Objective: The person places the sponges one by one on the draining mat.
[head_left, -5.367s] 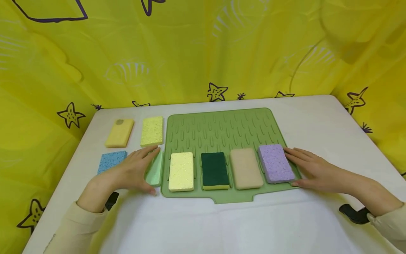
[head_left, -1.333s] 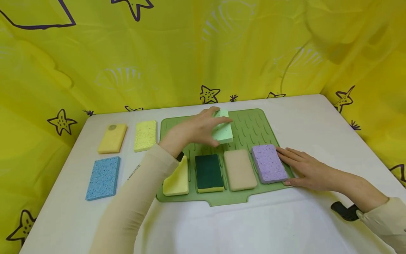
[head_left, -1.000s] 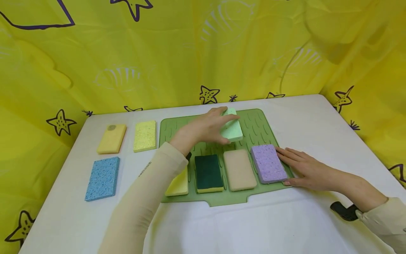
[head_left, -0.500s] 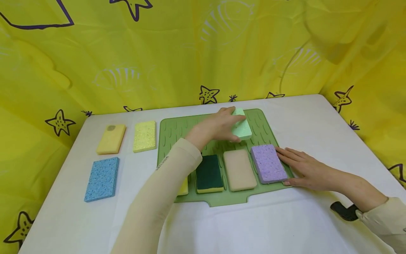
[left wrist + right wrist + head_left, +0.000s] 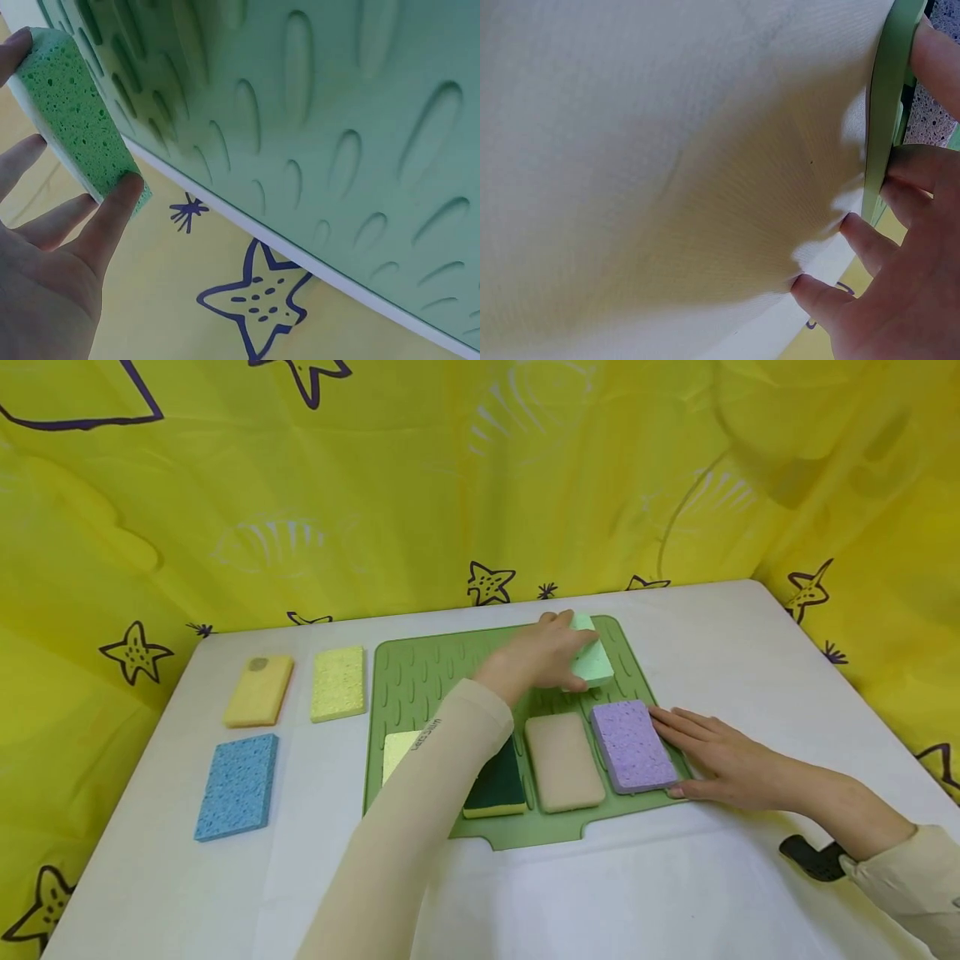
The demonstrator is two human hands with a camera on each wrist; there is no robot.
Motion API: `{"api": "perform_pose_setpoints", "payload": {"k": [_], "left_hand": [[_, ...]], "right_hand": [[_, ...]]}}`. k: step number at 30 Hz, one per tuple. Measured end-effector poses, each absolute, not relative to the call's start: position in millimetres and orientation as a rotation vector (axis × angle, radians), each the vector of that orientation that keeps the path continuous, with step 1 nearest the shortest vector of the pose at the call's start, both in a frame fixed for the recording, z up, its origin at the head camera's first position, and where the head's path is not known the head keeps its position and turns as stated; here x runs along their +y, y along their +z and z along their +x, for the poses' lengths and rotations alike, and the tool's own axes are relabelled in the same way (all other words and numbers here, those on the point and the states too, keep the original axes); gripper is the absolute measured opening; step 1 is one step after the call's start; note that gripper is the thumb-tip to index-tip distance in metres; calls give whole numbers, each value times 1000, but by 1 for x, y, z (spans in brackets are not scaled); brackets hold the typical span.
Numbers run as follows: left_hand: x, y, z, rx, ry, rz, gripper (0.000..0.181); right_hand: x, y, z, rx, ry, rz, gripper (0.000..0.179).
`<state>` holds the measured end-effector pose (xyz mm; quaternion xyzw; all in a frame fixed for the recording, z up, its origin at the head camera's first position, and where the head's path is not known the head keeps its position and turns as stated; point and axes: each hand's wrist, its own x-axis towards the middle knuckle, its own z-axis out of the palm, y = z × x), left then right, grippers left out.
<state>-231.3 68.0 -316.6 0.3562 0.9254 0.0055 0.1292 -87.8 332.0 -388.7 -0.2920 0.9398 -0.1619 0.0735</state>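
Observation:
My left hand [image 5: 542, 653] grips a mint-green sponge [image 5: 596, 665] by its edges over the back right part of the green ribbed drying mat [image 5: 420, 672]. In the left wrist view, thumb and fingertips pinch the sponge [image 5: 82, 112], held close over the mat. My right hand [image 5: 723, 760] rests at the mat's right edge, fingers extended beside a purple sponge [image 5: 634, 747]. The right wrist view has its fingertips against the mat rim [image 5: 885, 105] and the white cloth. Along the mat's front lie a beige sponge [image 5: 564, 764], a dark green scouring sponge [image 5: 498, 785] and a pale yellow sponge [image 5: 397, 750], partly hidden by my left sleeve.
Left of the mat, a yellow sponge [image 5: 339, 685], a tan-yellow sponge [image 5: 260, 693] with a grey spot and a blue sponge [image 5: 237, 787] lie on the white table [image 5: 292, 893]. A yellow patterned curtain [image 5: 375, 485] hangs behind the table.
My left hand took the mint-green sponge from the table left of the mat and carried it rightward across the mat to the back right. My right hand has stayed beside the purple sponge.

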Motion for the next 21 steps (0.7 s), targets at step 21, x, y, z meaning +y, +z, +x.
{"api": "perform_pose_setpoints", "payload": {"k": [21], "left_hand": [[101,-330,-232,2689,-37,1028,76]], "right_hand": [[331,-386,-87,2806,-494,-853,84]]}}
